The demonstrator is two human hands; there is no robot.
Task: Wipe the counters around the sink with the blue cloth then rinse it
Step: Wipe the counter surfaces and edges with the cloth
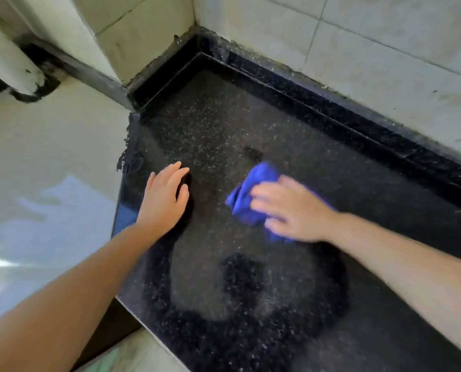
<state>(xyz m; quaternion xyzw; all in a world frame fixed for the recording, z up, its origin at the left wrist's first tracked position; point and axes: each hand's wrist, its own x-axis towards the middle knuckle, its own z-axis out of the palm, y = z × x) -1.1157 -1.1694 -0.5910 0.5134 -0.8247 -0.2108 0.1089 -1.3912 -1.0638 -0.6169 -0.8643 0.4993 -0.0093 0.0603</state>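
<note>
Two hands are over the dark speckled table point(251, 124) right now, and we take them from the left. Far left, pale floor point(49, 157) drops away below the table's edge. Next comes our left hand point(165, 197), flat on the stone near that edge, fingers straight and together, holding nothing; we read it as a brace while the other hand works.

Moving right, there's the blue cloth point(251, 194), bunched into a soft wad and lying on the table roughly mid-surface, well short of the back corner. Our right hand point(291, 208) is pressed down on top of it, fingers spread and fairly straight, so that grip is a flat push and not a pinch. The hand is motion-blurred, so we can't say whether any fingertip hooks an edge.

How will it handle? We judge it light, limp and likely damp: dark curved streaks sit on the stone nearer us, which look like wet trails. A soft cloth like this slides easily on polished stone under a flat palm, but it folds and creeps out from under the fingers. For lifting to rinse, we'd gather the whole wad in a closed fist.

Further right, the raised back ledge point(358, 122) and tiled wall point(385, 63). No sink is in view.
</note>
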